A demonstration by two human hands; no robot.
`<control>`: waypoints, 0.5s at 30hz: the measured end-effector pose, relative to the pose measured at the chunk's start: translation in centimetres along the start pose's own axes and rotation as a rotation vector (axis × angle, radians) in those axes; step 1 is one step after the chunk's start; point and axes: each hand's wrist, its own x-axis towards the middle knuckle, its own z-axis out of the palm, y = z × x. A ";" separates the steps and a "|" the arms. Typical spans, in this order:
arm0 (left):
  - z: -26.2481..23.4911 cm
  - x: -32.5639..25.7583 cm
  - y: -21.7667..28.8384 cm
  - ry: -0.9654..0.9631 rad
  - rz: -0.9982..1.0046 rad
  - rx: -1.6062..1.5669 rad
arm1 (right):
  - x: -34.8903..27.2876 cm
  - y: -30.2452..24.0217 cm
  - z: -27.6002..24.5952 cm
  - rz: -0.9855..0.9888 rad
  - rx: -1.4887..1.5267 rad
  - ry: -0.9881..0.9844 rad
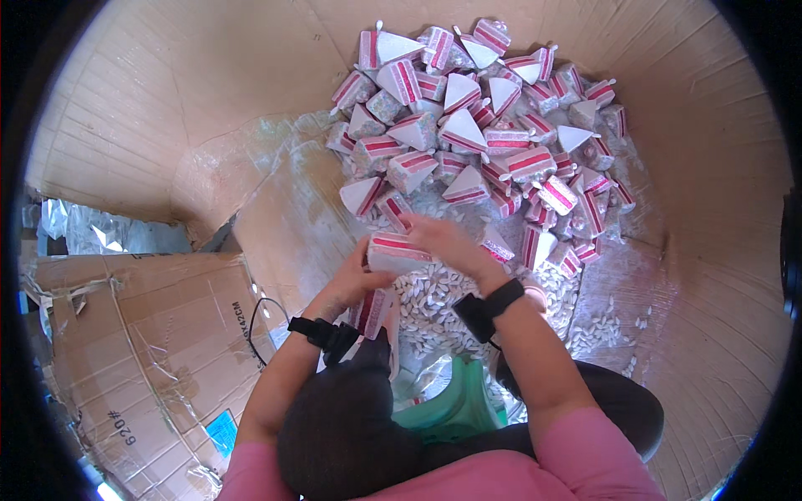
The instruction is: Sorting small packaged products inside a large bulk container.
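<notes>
A toy cake slice (396, 255), pale pink and white with a red middle stripe, is gripped in my left hand (354, 279), thumb below it. At its upper right end, my right hand (444, 242) has its fingers drawn together and touching it. Whether anything small sits between those fingers is hidden. Another cake slice (368, 316) lies by my left wrist, above my knee. Below my hands spreads a heap of small white oval pieces (436, 311).
A large pile of similar cake slices (468, 134) fills the far middle, several with a white piece at one tip. Tall cardboard walls (718, 200) curve around me. A green plastic stool (455, 405) is between my legs; a cardboard flap (159, 334) lies at left.
</notes>
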 end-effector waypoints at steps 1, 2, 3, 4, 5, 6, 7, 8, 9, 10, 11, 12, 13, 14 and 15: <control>-0.5 -0.2 -0.2 0.005 -0.003 0.002 | 0.1 -0.5 -1.2 0.017 0.035 0.111; -1.2 -0.4 -0.4 0.026 0.001 -0.013 | 0.0 -0.9 -2.9 0.035 0.072 0.222; -0.8 0.0 -0.6 0.027 0.013 -0.039 | -0.6 0.2 -5.5 0.083 -0.082 0.313; -0.6 -0.1 -0.5 0.025 0.013 -0.038 | -1.1 2.0 -7.6 0.127 -0.222 0.395; -0.4 -0.1 -0.5 0.039 0.011 -0.034 | -2.3 3.4 -9.2 0.129 -0.226 0.399; -0.4 -0.2 -0.4 0.057 0.009 -0.024 | -3.5 4.7 -10.2 0.226 -0.501 0.207; -0.5 -0.1 -0.5 0.054 0.010 -0.022 | -4.4 6.0 -10.4 0.322 -0.774 0.008; -0.7 -0.1 -0.4 0.100 0.004 -0.007 | -5.2 7.8 -9.9 0.322 -0.776 0.012; -0.7 0.0 -0.6 0.144 -0.003 0.003 | -6.4 10.1 -9.2 0.309 -0.816 0.114; -1.1 0.0 -0.8 0.148 -0.002 0.003 | -7.2 11.3 -8.5 0.289 -0.851 0.211; -1.7 -0.2 -1.1 0.215 0.031 0.021 | -7.8 11.4 -7.7 0.282 -0.848 0.206; -2.4 -0.7 -1.2 0.284 0.063 0.040 | -8.0 11.4 -6.5 0.305 -0.847 0.298; -3.0 -1.3 -1.0 0.299 0.064 0.043 | -7.8 11.3 -5.6 0.324 -0.842 0.387; -3.8 -2.2 -0.6 0.356 0.081 0.046 | -7.3 11.0 -4.9 0.296 -0.756 0.423; -4.7 -3.4 -0.2 0.422 0.102 0.047 | -6.9 10.2 -4.2 0.271 -0.751 0.401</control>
